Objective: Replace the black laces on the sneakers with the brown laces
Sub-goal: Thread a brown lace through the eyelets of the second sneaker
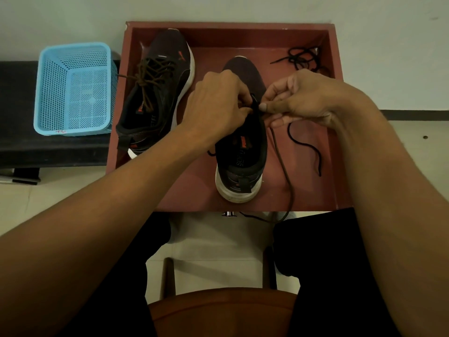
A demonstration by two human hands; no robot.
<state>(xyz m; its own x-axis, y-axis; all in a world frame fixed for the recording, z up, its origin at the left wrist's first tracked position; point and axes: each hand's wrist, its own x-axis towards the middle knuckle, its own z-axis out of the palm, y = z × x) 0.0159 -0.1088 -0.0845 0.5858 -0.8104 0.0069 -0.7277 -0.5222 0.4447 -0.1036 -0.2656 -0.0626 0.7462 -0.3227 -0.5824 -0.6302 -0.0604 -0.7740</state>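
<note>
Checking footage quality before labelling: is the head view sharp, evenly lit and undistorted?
Head view: dim, warm-tinted, no glare; the wide-angle lens enlarges the near forearms; left hand gripping the near sneaker and right hand pinching the brown lace hide the eyelets; loose black laces are readable.

The left hand [216, 105] and right hand [298, 100] hide the eyelets of the nearer sneaker [243, 152].

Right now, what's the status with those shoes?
Right hand pinches brown lace; left hand grips near sneaker. Far sneaker brown-laced. Black lace trails alongside.
</note>
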